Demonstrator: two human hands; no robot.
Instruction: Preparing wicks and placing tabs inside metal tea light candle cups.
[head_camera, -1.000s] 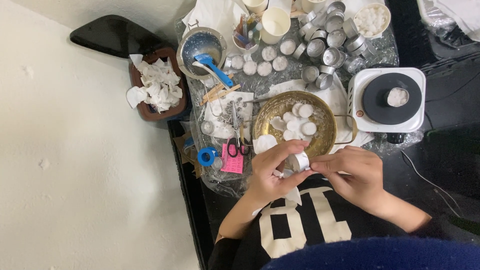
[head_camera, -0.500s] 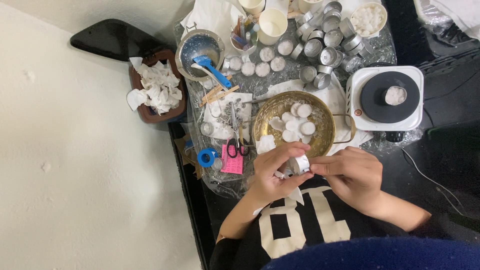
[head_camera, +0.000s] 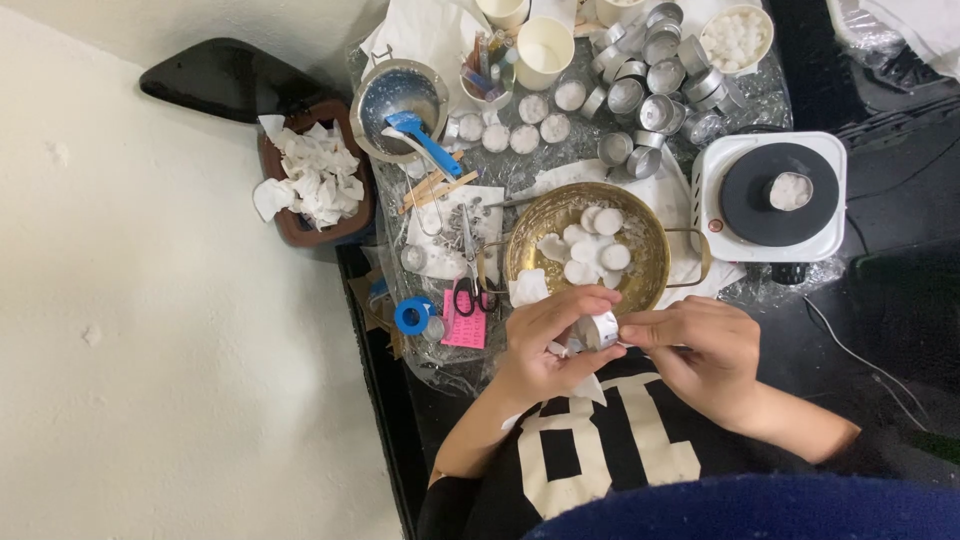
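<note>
A: Both hands pinch one small round metal cup (head_camera: 601, 329), just below the wide brass bowl (head_camera: 588, 250). Left hand (head_camera: 545, 345) cradles; right hand (head_camera: 695, 350) works the rim.

B: Risk: thin cup likely slips, dropping beside that bowl, onto the crinkled plastic sheet.

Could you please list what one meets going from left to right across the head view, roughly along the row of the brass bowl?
Brown tray of crumpled white paper → blue tape roll → pink note → brass bowl of white discs → white hotplate with black top.
</note>
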